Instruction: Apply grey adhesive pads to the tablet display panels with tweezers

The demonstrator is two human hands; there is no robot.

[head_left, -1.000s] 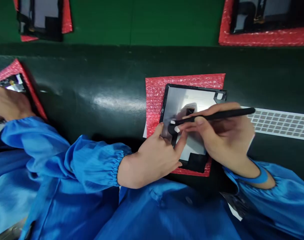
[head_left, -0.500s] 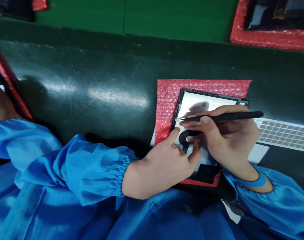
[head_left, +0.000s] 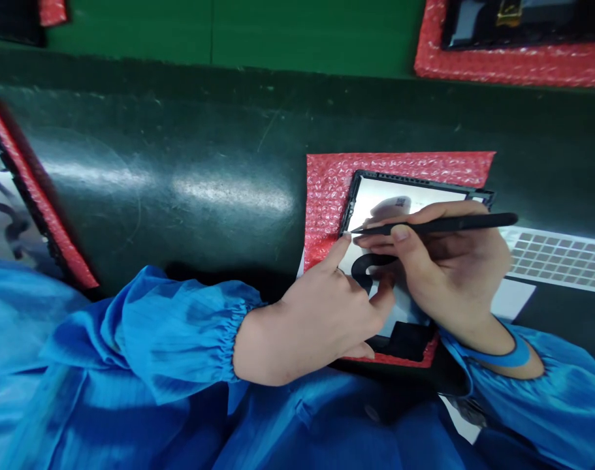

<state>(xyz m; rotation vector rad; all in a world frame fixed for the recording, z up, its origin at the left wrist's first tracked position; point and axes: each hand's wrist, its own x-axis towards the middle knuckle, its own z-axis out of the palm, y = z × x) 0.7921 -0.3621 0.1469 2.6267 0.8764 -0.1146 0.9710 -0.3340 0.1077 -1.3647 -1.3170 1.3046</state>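
Note:
My right hand [head_left: 454, 267] is closed in a pencil grip on black tweezers [head_left: 454, 224], whose fine tip points left. That tip meets the left edge of a flat display panel [head_left: 375, 189] with a black frame and a bright silvery back. My left hand [head_left: 317, 313] lies over the panel's lower left, fingers apart and holding nothing. Its index fingertip presses at the frame's edge, right at the tweezers' tip; anything under the fingertip is hidden. Beneath the panel lies a red bubble-wrap sheet [head_left: 324, 189].
A white sheet with a grid of grey squares [head_left: 562, 258] lies to the right. Another panel on red bubble wrap [head_left: 513, 68] is at the back right. At the left, a co-worker's blue sleeve [head_left: 23, 307] is near a further panel [head_left: 13, 222] on red wrap.
My left index finger has moved up onto the frame's edge at the tweezers' tip, covering a small white piece seen there before. The co-worker's hand at the left has gone from view.

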